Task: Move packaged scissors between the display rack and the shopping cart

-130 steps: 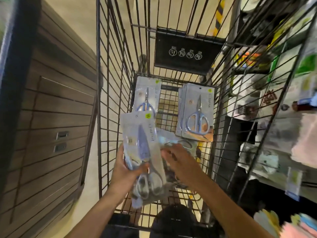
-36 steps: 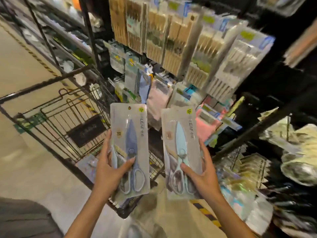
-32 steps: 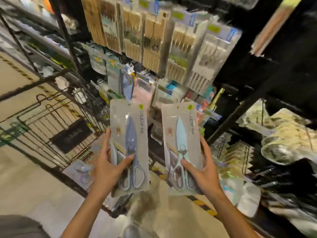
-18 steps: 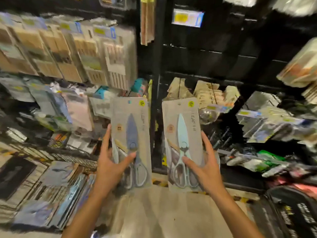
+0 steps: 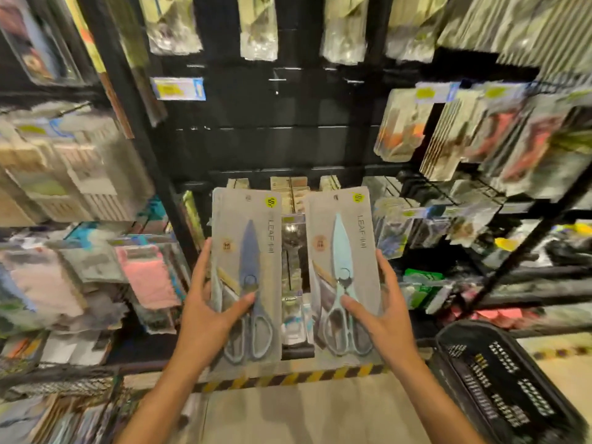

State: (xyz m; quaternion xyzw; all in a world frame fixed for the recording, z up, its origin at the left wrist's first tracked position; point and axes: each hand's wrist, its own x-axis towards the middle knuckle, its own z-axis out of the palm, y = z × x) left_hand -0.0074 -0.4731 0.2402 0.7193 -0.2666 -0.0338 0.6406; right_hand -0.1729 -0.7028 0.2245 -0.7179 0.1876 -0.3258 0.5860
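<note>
My left hand (image 5: 208, 312) grips a grey pack of scissors with a dark blue blade cover (image 5: 248, 248), thumb across its front near the handles. My right hand (image 5: 381, 318) grips a second pack, with pale teal scissors (image 5: 341, 248), the same way. Both packs stand upright side by side in front of the black display rack (image 5: 256, 139), whose dark back panel shows bare just above them. The shopping cart is out of view.
Hanging packets crowd the rack's hooks to the left (image 5: 64, 174), right (image 5: 480, 142) and top (image 5: 256, 27). A black plastic basket (image 5: 499, 379) sits at the lower right. A yellow-black striped strip (image 5: 288, 378) marks the rack's base on the floor.
The view has swung from the cart and the left shelves round to face the black rack squarely. Both hands keep the same grip on the two packs, held slightly higher.
</note>
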